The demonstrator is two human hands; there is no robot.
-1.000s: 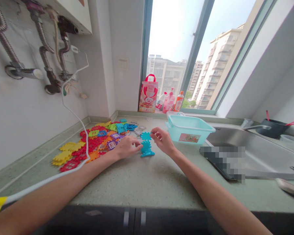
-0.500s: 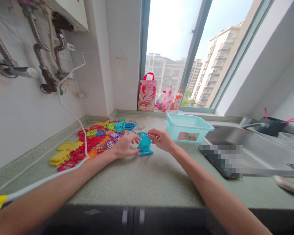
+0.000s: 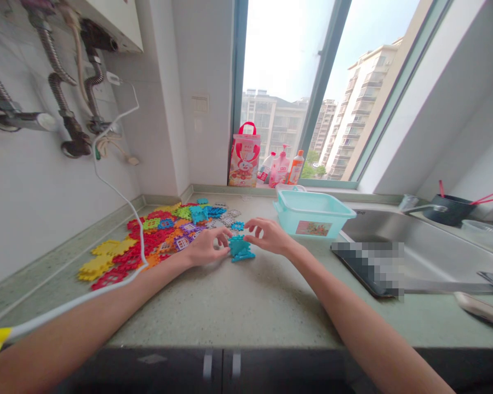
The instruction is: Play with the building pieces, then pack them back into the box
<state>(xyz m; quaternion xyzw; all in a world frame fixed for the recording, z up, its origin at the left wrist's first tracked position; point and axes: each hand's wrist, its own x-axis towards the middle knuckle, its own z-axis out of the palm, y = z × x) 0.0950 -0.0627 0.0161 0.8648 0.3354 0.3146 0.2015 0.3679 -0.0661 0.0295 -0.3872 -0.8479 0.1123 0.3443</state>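
On the counter between my hands is a small turquoise assembly of interlocking plastic building pieces (image 3: 240,246), one piece lying low and another leaning above it. My left hand (image 3: 208,246) is on its left, fingers curved and apart, the thumb tip close to the piece's edge. From the other side, my right hand (image 3: 267,235) reaches in with thumb and forefinger apart near the upper right corner; contact is hard to tell. Just behind lies another blue toothed piece (image 3: 237,225). A heap of colourful building pieces (image 3: 152,241) spreads to the left.
A turquoise plastic basin (image 3: 316,213) stands at the back right, beside a steel sink (image 3: 431,257). A dark, partly blurred flat object (image 3: 365,271) lies by the sink. A white cable (image 3: 142,230) crosses over my left forearm. Bottles (image 3: 280,169) stand on the windowsill.
The upright turquoise piece has dropped lower and now leans, uncovering the blue piece behind. My right thumb and forefinger have come apart from its top edge. The view has shifted slightly.
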